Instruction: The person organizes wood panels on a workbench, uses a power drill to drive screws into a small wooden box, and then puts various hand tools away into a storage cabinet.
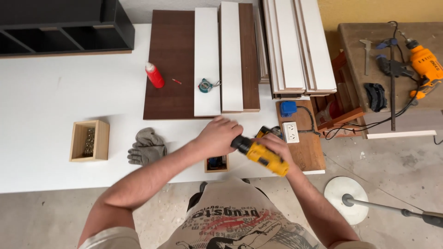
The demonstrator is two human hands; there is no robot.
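Hands both clamp one yellow plastic drill [263, 157]: left hand [220, 134] around its black nose, right hand [273, 144] its grip

Both my hands are holding a yellow drill [264, 157] over a white workbench [41, 92].
My left hand [220, 134] is gripping its black front end while my right hand [275, 145] is grasping its body, above a small wooden box [217, 164].

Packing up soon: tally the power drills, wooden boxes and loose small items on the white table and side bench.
Power drills: 2, the yellow drill in both hands, the orange drill on the bench
Small wooden boxes: 2, and
Red glue bottle: 1
Tape measure: 1
Grey gloves: 1 pair
Total: 7
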